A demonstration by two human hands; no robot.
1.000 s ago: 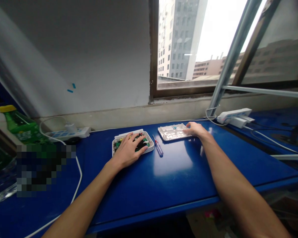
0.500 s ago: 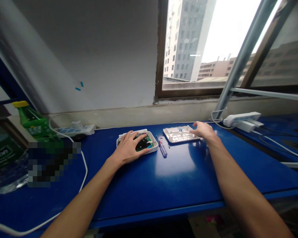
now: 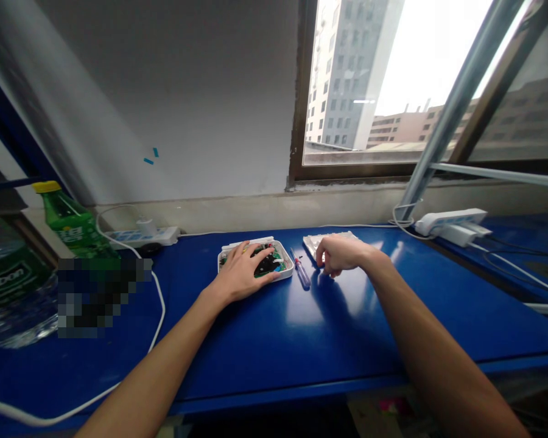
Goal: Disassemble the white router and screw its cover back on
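Blue bench [image 3: 256,365] stretches beneath a window [image 3: 415,67]. Left hand [image 3: 242,274] lies open, fingers spread over the white casing [image 3: 288,269]; right hand [image 3: 340,252], fingers curled down, has shifted from the right end of the white cover [image 3: 311,241] to its near edge, so the cover seems released; whether that hand pinches anything I cannot tell. Between casing and cover lies the screwdriver [image 3: 303,278], handle nearest the person, long axis pointing toward the wall [image 3: 201,121], slightly left.

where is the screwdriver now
In the head view, the screwdriver lies on the blue table, just right of the white case and left of the right hand.
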